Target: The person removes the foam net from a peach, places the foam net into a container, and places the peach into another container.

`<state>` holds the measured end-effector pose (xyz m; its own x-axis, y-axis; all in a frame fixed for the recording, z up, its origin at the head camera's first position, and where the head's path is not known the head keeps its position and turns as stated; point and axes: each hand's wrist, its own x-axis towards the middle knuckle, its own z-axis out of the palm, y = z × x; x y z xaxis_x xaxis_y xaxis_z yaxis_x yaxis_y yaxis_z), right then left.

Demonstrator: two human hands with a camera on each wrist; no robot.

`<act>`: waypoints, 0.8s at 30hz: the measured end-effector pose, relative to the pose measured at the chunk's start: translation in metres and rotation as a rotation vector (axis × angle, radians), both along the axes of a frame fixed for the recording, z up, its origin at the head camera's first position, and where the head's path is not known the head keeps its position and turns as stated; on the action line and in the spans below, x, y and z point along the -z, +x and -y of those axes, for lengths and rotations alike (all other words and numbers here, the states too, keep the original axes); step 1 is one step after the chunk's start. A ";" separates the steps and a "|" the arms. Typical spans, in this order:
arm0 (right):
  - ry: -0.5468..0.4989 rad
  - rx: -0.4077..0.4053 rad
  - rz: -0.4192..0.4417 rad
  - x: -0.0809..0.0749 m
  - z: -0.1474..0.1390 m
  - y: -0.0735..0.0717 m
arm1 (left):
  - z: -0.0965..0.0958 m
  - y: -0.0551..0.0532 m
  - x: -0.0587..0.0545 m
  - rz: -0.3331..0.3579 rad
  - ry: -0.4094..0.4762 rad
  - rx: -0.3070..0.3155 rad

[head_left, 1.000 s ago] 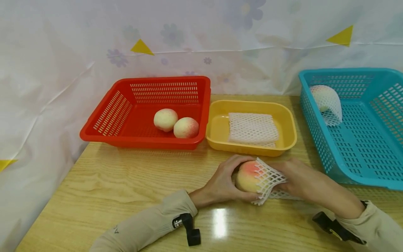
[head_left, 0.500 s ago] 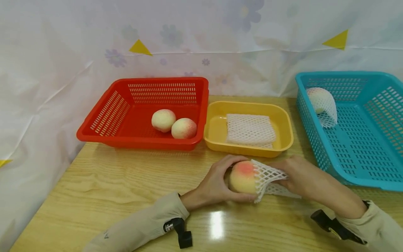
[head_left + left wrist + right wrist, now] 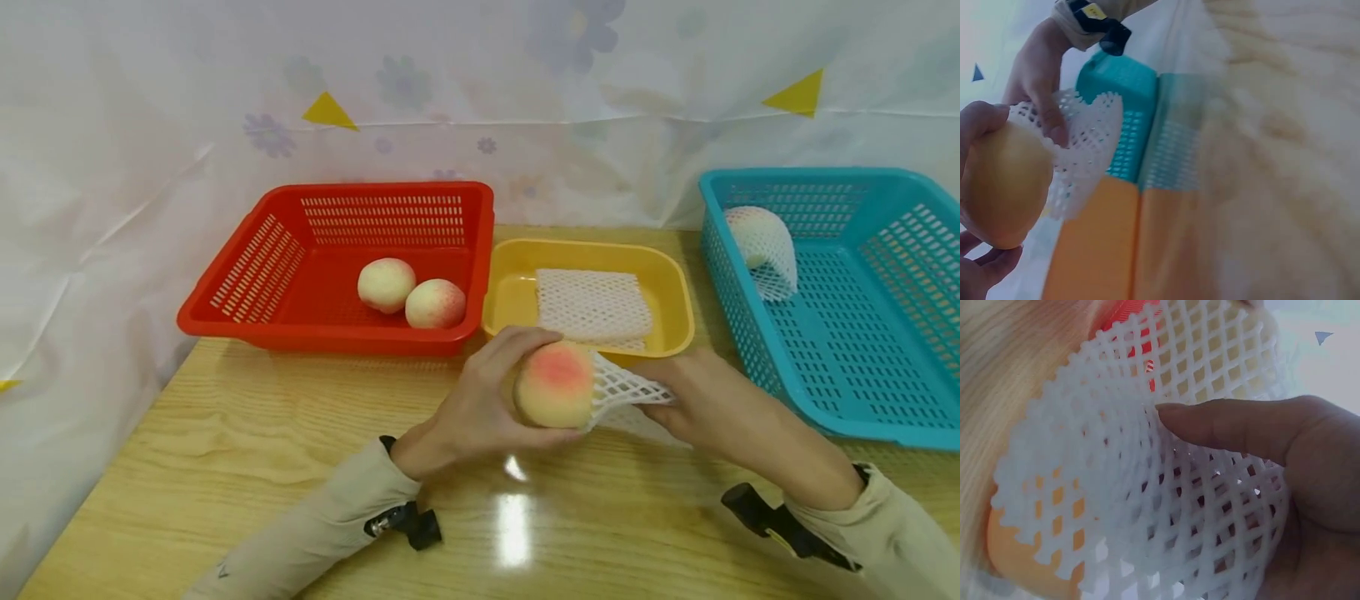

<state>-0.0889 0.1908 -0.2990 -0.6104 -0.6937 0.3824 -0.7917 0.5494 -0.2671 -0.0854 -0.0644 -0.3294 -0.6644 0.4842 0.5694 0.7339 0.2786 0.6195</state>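
Judging by how things lie, we take the sleeving to be partway along: one netted peach point(image 3: 780, 250) sits against the left wall of the blue basket point(image 3: 847, 342), and we have a second peach point(image 3: 555, 387) with only its right side met by its foam net point(image 3: 618, 386). Two bare peaches point(image 3: 386, 285) in the red basket point(image 3: 330, 287) look left to do, with folded nets point(image 3: 592, 304) lying in the yellow tray point(image 3: 513, 287). Our left hand point(image 3: 480, 400) curls thumb and fingers round the peach, just in front of the tray, spread as wide as the fruit. Our right hand point(image 3: 712, 408) grips the net's other end, thumb laid over the mesh. We cannot make out most of the right fingers behind it, count the folded nets, or tell whether the peach touches the table point(image 3: 247, 433). The blue basket's right side is cut off in the head view; the left wrist view is hazy.
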 end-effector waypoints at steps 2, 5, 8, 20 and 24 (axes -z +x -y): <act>0.016 0.034 0.039 -0.005 0.001 0.001 | 0.004 -0.003 -0.006 -0.027 0.030 -0.004; 0.049 0.091 0.083 -0.016 0.002 0.002 | 0.010 -0.008 -0.016 -0.064 0.066 -0.018; 0.051 0.142 0.071 -0.027 0.004 0.000 | 0.019 -0.013 -0.027 -0.106 0.076 -0.059; -0.108 0.295 -0.080 -0.043 0.032 -0.025 | 0.070 -0.034 -0.057 -0.036 0.114 -0.284; -0.191 0.341 -0.102 -0.038 0.040 -0.035 | 0.092 -0.042 -0.065 0.014 0.063 -0.386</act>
<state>-0.1237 0.1509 -0.2607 -0.7455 -0.3689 0.5552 -0.6006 0.7329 -0.3196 -0.1271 -0.1562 -0.2642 -0.7989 0.1615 0.5794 0.5738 0.4936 0.6536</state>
